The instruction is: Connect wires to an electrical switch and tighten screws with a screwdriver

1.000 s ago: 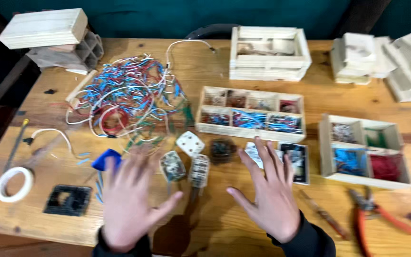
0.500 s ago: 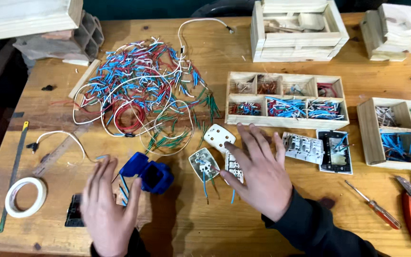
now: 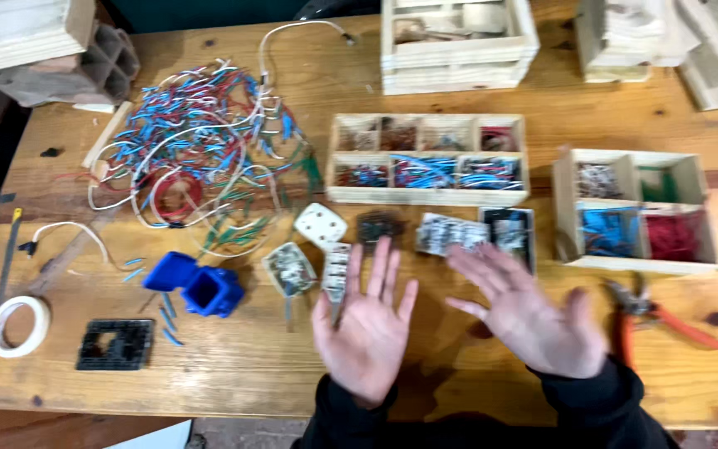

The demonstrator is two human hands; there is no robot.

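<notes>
Hands first: your left hand (image 3: 367, 333) and your right hand (image 3: 529, 314) both hover palm-up over the wooden table (image 3: 234, 366), fingers spread wide and holding nothing. The nearest thing to either is the pale socket insert (image 3: 336, 271), which lies just beyond your left fingertips and a touch to their left, its long axis running away from you, roughly in line with those fingers. Your left hand is plainly the nearer one; the right hand sits well off to the side, closer to the two dark-framed socket plates (image 3: 479, 234) lying beyond its fingertips. Another grey socket piece (image 3: 290, 268) rests just left of the insert, with the blue box (image 3: 201, 288) farther left again. Orange pliers (image 3: 650, 309) lie just past your right wrist.
</notes>
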